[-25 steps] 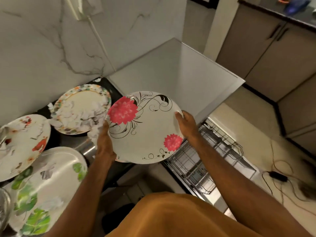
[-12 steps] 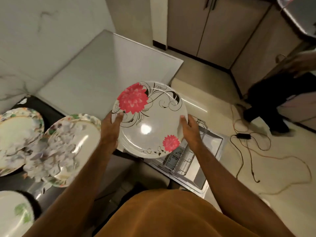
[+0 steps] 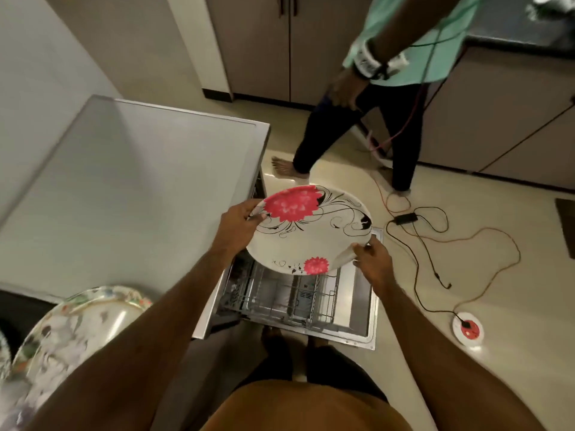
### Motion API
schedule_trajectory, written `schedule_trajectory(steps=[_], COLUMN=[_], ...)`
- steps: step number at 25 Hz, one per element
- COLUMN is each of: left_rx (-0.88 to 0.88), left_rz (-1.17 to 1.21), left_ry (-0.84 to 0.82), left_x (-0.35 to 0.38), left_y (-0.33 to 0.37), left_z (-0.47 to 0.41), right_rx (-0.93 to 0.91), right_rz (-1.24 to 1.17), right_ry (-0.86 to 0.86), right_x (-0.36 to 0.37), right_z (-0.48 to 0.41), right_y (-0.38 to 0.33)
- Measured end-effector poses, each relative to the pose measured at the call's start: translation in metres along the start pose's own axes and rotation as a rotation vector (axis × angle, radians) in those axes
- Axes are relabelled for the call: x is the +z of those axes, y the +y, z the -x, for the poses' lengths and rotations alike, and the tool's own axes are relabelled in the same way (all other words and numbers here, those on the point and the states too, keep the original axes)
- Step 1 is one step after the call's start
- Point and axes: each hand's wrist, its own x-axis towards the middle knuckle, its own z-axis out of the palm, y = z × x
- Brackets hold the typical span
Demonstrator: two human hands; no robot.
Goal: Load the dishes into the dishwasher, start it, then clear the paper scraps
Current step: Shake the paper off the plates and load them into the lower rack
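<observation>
I hold a white plate with red flowers and black swirls (image 3: 314, 237) in both hands, tilted, above the open dishwasher. My left hand (image 3: 241, 223) grips its upper left rim, thumb on the face. My right hand (image 3: 371, 261) grips its lower right rim. Below the plate, the wire dish rack (image 3: 289, 298) is pulled out over the lowered dishwasher door (image 3: 362, 301). A floral plate strewn with paper scraps (image 3: 74, 334) lies on the counter at the lower left.
The dishwasher's flat grey top (image 3: 133, 188) fills the left. Another person (image 3: 385, 98) stands on the floor beyond the door. Cables and a black adapter (image 3: 406, 218) trail across the floor to a round white socket (image 3: 467, 329). Cabinets line the back and right.
My view and both hands have swung right, carrying the flowered plate from the counter side to above the pulled-out rack. The standing person has come into view.
</observation>
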Motion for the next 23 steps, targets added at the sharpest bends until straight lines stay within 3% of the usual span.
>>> schedule_trajectory(steps=[4,9,14,23], left_rx=[0.063,0.04,-0.064,-0.053], left_rz=[-0.355,-0.784,-0.92,-0.946], left_ry=[-0.11,-0.198,-0.14,-0.11], left_x=[0.036,0.093,0.156,0.203], left_y=[-0.017,-0.07,-0.123,-0.185], left_z=[-0.059,-0.142,-0.212,-0.292], right_rx=[0.087,-0.012,-0.039,-0.168], right_rz=[0.184,0.399,0.432,0.544], right_ry=[0.101,0.122,0.14,0.133], right_x=[0.001,0.023,0.043,0.057], right_z=[-0.043,-0.131,-0.221,-0.312], right_y=[0.022,0.053,0.097,0.124])
